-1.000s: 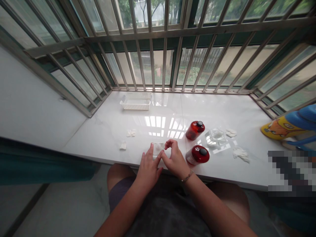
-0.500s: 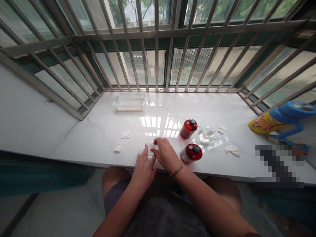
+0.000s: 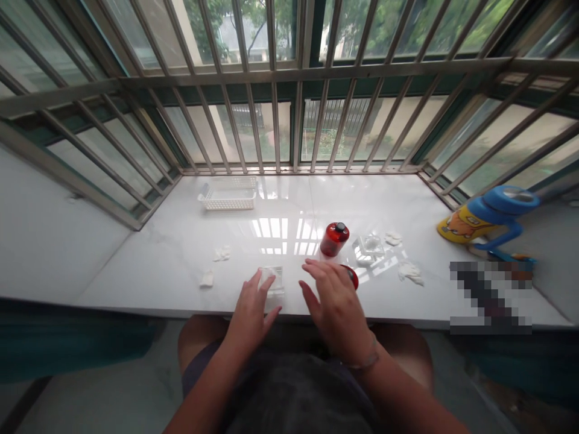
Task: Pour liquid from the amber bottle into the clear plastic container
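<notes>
Clear square dish (image 3: 272, 279), near sill (image 3: 181, 241) edge: pinned by left hand (image 3: 251, 311), fingers flat. Right hand (image 3: 333, 301) released, seemingly hovering over near red bottle (image 3: 351, 276). Best steadied gently, without tilting.

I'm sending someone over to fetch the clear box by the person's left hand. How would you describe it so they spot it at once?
On the white marble sill under the barred window, look at the near edge, in front of the seated person. The small clear square box lies flat there, with the left hand touching it. Unlike the red bottle to its right, it is low, colourless and see-through.
</notes>
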{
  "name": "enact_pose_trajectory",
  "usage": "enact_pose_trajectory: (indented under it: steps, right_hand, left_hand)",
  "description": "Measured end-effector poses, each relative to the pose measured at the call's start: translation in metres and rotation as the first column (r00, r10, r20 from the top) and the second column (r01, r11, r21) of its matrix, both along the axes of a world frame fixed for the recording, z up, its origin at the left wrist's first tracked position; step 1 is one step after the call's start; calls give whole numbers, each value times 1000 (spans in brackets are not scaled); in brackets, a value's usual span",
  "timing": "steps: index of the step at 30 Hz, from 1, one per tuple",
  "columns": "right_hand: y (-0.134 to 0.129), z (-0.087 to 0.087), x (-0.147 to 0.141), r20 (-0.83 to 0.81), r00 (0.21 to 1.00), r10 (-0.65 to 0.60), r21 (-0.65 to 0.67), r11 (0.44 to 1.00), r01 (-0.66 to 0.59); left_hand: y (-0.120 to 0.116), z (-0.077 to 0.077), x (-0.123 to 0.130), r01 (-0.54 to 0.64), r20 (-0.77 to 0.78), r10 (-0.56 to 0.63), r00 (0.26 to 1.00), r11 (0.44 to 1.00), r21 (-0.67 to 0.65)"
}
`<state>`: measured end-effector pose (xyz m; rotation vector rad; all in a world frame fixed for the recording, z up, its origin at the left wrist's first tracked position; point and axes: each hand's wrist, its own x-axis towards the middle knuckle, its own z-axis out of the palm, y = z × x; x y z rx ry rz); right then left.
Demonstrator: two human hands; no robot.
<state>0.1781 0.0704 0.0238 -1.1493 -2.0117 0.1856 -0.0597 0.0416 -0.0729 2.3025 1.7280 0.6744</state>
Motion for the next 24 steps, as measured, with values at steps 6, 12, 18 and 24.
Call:
enact_pose_trajectory:
  steps: [6,12,18,24]
  right_hand:
    - [3,-7,61,138,963,-233,-41,970,241]
    - [6,-18,80,125,955,-269,-86,956,280]
    - [11,-11,135,153,875,-459,-94,875,476]
    - [30,-16,187,235,794,-561,-82,802,591]
  left_hand:
    - [25,0,-8,-40,294,9,956,994,101]
    - [53,-5,-15,-29,473,123,873,979,-201]
    - [66,0,-6,-21,538,191,821,952,-306]
    - [85,7,58,103,575,97,813,947,-305]
